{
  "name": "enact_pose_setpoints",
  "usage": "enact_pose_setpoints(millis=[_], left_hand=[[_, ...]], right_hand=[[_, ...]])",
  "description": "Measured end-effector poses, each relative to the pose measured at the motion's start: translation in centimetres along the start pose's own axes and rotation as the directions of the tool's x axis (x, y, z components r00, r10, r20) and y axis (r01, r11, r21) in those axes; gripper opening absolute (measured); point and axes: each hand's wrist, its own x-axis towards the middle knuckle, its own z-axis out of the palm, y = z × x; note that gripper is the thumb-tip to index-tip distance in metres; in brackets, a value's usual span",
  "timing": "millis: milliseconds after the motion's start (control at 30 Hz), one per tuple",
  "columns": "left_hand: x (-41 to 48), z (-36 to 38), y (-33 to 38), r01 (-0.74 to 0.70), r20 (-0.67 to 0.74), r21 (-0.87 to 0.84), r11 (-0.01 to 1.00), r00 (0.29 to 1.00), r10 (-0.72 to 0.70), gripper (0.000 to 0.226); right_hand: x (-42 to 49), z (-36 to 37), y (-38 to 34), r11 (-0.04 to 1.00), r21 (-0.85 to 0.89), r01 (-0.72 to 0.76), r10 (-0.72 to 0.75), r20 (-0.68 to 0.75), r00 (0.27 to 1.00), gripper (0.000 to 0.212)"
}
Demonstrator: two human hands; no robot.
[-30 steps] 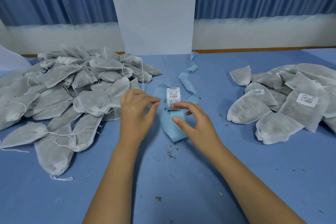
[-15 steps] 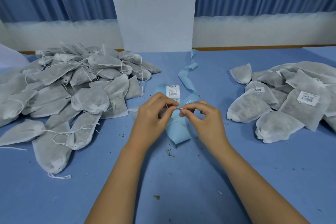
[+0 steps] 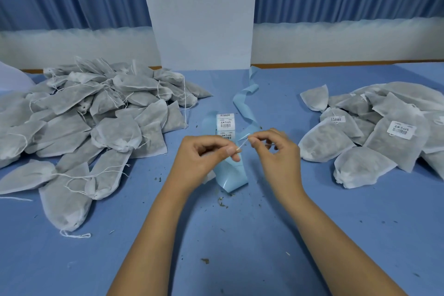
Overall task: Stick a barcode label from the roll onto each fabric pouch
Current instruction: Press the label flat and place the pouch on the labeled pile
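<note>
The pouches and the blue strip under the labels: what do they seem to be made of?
The pouches look like matte non-woven fabric: soft, grey-white, slightly see-through and gently wrinkled. The blue strip seems to be glossy coated backing paper: it reflects light and curls in smooth loops.

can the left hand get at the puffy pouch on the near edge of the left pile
Probably, reach-wise: the pouch lies just left of the left hand, bare table between. But that hand is pinching the label strip, so it must let go first.
</note>
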Motion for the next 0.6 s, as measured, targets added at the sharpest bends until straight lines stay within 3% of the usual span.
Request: enact_pose_setpoints(millis=[100, 200, 300, 367, 467, 600], left_hand=[[0.2, 0.0, 0.0, -0.013, -0.111, -0.115, 0.993, 0.994, 0.000, 0.014], [0.5, -0.1, -0.6, -0.008, -0.227, 0.094, 0.996, 0.974, 0.030, 0.024], [0.5, -0.3, -1.2, -0.123, -0.103, 0.421, 0.899, 0.978, 0.182, 0.022], [0.6, -0.3, -1.4, -0.171, 0.001, 0.530, 0.830, 0.980, 0.201, 0.015], [0.5, 0.0, -1.2, -0.155, 0.043, 0.550, 0.821, 0.987, 0.158, 0.008], [0.3, 0.6, -0.6, -0.150, 0.069, 0.413, 0.898, 0.989, 0.133, 0.005]], right_hand=[[-0.5, 0.7, -0.1, 0.986, -0.110, 0.122, -0.106, 0.141, 0.984, 0.009], [-0.7, 0.9, -0.2, 0.960, -0.104, 0.261, -0.237, 0.198, 0.951, 0.007], [-0.6, 0.6, -0.1, 0.899, -0.138, 0.416, -0.388, 0.189, 0.902, 0.005], [-0.4, 0.2, 0.0, 0.858, -0.154, 0.490, -0.467, 0.164, 0.869, 0.005], [-0.3, -0.1, -0.1, 0.826, -0.169, 0.537, -0.528, 0.102, 0.843, 0.007], [-0.3, -0.1, -0.4, 0.870, -0.148, 0.470, -0.479, -0.030, 0.877, 0.008]])
